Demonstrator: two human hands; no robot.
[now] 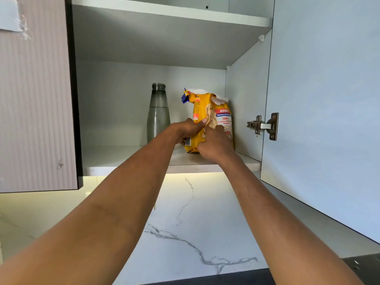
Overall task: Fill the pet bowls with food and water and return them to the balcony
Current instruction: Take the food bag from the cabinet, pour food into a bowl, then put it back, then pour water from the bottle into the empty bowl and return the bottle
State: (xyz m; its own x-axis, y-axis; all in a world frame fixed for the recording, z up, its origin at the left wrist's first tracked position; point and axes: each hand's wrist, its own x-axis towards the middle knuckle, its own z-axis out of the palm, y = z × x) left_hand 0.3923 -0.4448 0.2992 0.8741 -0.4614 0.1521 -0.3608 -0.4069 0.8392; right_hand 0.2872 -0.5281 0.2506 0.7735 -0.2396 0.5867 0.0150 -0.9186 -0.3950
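Observation:
A yellow pet food bag [200, 105] with a torn top stands upright on the lower cabinet shelf [127, 155], near the right inner wall. My left hand [190, 128] grips the bag's left side at mid height. On the bag's front lower part, my right hand [216, 144] holds on with curled fingers. A grey translucent water bottle [158, 114], uncapped and partly full, stands just left of the bag. No pet bowls are in view.
The cabinet door [329, 99] is swung open on the right, with a metal hinge [264, 126]. A closed ribbed door [37, 99] is on the left. An upper shelf [170, 12] sits above. A marble backsplash [185, 223] lies below the cabinet.

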